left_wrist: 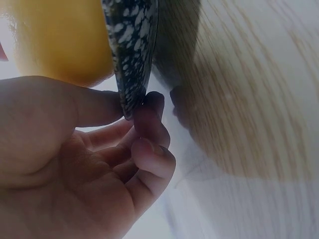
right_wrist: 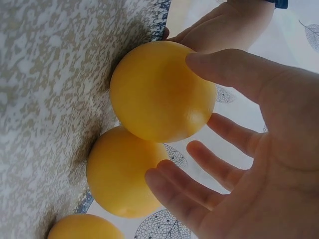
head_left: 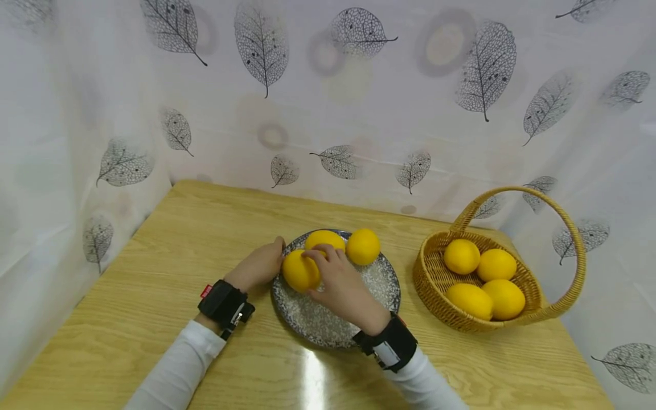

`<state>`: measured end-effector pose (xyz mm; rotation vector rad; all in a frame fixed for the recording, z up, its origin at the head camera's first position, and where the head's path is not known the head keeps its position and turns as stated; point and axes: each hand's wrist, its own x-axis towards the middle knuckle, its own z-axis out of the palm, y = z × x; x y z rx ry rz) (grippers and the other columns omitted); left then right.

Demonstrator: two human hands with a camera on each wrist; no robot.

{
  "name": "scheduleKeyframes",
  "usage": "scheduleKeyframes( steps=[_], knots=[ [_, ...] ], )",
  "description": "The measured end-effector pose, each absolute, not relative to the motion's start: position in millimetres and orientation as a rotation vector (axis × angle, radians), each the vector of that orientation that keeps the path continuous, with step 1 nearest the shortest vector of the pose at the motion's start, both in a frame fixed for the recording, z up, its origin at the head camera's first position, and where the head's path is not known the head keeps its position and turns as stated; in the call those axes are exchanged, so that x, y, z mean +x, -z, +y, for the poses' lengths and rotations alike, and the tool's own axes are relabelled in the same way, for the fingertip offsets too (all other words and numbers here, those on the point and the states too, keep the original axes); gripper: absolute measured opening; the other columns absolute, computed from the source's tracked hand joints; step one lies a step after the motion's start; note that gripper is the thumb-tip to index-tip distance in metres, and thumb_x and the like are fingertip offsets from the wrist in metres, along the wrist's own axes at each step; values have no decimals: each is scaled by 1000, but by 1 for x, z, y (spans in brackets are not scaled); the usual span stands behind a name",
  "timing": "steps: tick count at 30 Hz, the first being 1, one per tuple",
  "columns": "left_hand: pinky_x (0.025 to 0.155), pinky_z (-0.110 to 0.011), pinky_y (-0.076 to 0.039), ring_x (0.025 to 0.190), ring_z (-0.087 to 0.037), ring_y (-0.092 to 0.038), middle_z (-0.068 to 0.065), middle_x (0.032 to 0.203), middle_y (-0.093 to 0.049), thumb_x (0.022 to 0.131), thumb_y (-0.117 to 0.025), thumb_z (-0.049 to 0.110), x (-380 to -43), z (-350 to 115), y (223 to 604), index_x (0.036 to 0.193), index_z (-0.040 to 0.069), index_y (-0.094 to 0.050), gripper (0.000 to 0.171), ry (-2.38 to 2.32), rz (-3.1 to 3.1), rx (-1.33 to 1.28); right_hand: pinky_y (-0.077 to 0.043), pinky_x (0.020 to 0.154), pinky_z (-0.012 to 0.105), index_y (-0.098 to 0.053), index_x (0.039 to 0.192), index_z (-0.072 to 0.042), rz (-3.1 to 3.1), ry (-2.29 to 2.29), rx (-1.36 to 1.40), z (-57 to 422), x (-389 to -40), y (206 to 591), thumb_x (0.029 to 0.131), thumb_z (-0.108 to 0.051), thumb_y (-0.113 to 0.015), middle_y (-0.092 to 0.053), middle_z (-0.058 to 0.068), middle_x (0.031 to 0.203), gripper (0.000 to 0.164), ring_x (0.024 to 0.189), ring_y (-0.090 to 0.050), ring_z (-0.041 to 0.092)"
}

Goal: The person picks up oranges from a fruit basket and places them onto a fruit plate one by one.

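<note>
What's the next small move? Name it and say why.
Probably firm the right hand around the yellow fruit under its thumb: some fingers stand off that fruit, while the left hand pinches the rim of the plate.

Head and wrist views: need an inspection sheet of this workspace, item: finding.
Surface: wood-grain table, glare patch in front of the plate.
Job's things: speckled plate with three yellow fruits; wicker basket, right of it, holds four more fruits.
Clutter: nothing seen.
Left hand: pinches the plate's rim.
Right hand: at the front fruit; firm grip unclear.
Cables: nothing seen.
Surroundings: pale leaf-print curtain behind and at both sides.
</note>
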<state>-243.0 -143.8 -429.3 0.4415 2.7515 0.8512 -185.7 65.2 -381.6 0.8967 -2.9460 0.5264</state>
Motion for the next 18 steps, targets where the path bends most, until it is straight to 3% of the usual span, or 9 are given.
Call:
scheduleKeyframes(
  steps=[10, 18],
  knots=[
    [83, -43, -55, 95, -27, -65, -23, 112, -68, 107, -42, 8, -244, -144, 429, 129, -6, -46, 27, -853, 2738, 412, -47, 109, 45, -54, 142, -11, -2924, -544, 902, 75, -187, 374, 92, -25, -76, -52, 13, 144, 56, 128, -52, 32],
    [89, -46, -56, 99, -29, -65, -26, 115, -67, 107, -40, 8, -242, -144, 427, 130, -8, -45, 29, -861, 2736, 420, -54, 91, 42, -58, 133, -11, -2958, -538, 854, 89, -190, 366, 97, -26, -69, -53, 13, 142, 40, 123, -53, 33]
  ],
)
